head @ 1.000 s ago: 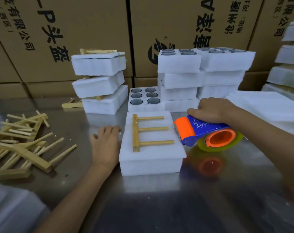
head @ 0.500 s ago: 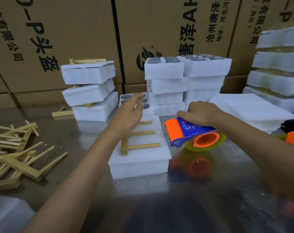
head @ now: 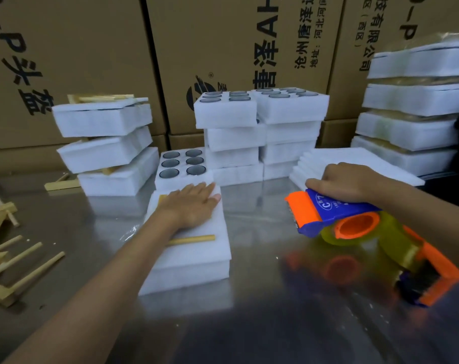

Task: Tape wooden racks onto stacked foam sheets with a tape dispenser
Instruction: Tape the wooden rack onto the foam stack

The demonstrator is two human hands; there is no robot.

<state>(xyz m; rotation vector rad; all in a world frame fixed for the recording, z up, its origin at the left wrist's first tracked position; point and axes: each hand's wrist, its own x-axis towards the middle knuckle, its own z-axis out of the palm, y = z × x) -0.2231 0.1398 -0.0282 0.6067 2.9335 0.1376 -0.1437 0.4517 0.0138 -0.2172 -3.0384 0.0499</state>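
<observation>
A stack of white foam sheets (head: 196, 261) lies on the steel table in front of me. On top of it rests a wooden rack (head: 194, 239), mostly covered by my left hand (head: 194, 206), which lies flat with straight fingers pressing it down. One peg shows below my wrist. Right of the foam, my right hand (head: 346, 182) grips a blue and orange tape dispenser (head: 328, 219) with a yellowish tape roll, held just above the table and apart from the foam.
A second orange dispenser (head: 433, 285) lies at the right. Loose wooden racks (head: 2, 258) litter the left side. Foam blocks with round holes (head: 182, 164), taller foam stacks (head: 259, 132) and thin foam sheets (head: 354, 164) stand behind. Cardboard boxes (head: 223, 48) wall the back.
My left hand moved from the table beside the foam, lifted over it, and now lies flat on the rack. The dispenser in my right hand has shifted a little away from the foam.
</observation>
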